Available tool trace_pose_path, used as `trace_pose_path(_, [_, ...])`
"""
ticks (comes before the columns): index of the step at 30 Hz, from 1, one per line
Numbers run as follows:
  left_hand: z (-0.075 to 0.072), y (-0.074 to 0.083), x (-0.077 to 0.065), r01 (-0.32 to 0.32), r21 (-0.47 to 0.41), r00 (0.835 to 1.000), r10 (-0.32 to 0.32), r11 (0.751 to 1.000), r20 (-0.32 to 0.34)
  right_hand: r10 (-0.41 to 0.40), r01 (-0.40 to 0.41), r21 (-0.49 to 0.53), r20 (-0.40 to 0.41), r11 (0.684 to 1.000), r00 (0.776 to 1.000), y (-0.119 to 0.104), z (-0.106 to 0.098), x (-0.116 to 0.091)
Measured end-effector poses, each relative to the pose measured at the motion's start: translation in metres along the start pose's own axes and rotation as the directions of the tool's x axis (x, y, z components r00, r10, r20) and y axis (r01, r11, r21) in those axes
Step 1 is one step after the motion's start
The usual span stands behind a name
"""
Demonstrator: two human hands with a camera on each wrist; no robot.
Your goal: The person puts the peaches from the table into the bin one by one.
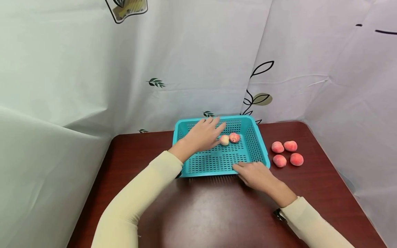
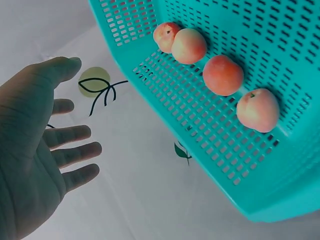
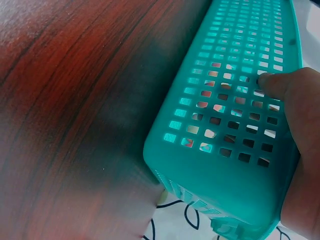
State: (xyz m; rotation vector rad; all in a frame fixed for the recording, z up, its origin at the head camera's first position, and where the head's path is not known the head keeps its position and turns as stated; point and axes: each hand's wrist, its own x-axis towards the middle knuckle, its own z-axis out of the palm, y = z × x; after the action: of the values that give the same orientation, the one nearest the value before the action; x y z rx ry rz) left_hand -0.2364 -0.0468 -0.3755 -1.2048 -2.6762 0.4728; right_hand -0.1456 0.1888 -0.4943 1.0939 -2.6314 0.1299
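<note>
A turquoise plastic basket (image 1: pixel 214 173) with slotted walls sits on the table. My left hand (image 1: pixel 204 134) is over its left half, fingers spread and holding nothing; in the left wrist view the palm (image 2: pixel 25 160) shows beside the basket's rim. Several peaches lie in a row on the basket floor, among them a pale one (image 1: pixel 224 140) and a redder one (image 1: pixel 234 137); in the head view the left hand hides the others. At the near rim, toward the right corner, my right hand (image 1: pixel 255 174) grips the basket, with the thumb (image 3: pixel 272 85) against the outer wall.
Several more peaches (image 1: pixel 280 161) lie grouped on the dark red wooden table (image 1: pixel 198 213), just right of the basket. A white cloth (image 1: pixel 192 51) with leaf prints hangs behind the table and along both sides.
</note>
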Motion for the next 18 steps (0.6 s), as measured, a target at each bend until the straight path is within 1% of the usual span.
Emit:
trace_pose_path(3, [0.002, 0.001, -0.015, 0.014, -0.013, 1.000, -0.014, 1.000, -0.009, -0.003, 0.003, 0.004, -0.013, 1.000, 1.000, 0.000, 0.001, 0.000])
trace_pose_path(7, [0.006, 0.001, -0.031, 0.038, -0.047, 0.999, -0.039, 0.998, -0.019, -0.006, 0.007, 0.008, -0.035, 1.000, 0.999, 0.000, 0.002, 0.001])
trace_pose_path(11, [0.012, 0.003, -0.046, 0.070, -0.095, 0.997, -0.072, 0.993, -0.024, -0.004, 0.004, 0.007, -0.032, 1.000, 0.999, -0.001, 0.002, 0.001])
trace_pose_path(14, [0.017, 0.006, -0.057, 0.087, -0.127, 0.996, -0.090, 0.988, -0.020, -0.001, 0.000, -0.012, -0.027, 1.000, 1.000, -0.002, 0.001, 0.001])
trace_pose_path(18, [0.024, 0.009, -0.072, 0.092, -0.161, 0.995, -0.099, 0.983, -0.031, 0.010, -0.012, -0.046, -0.033, 0.999, 0.999, -0.002, -0.002, -0.002])
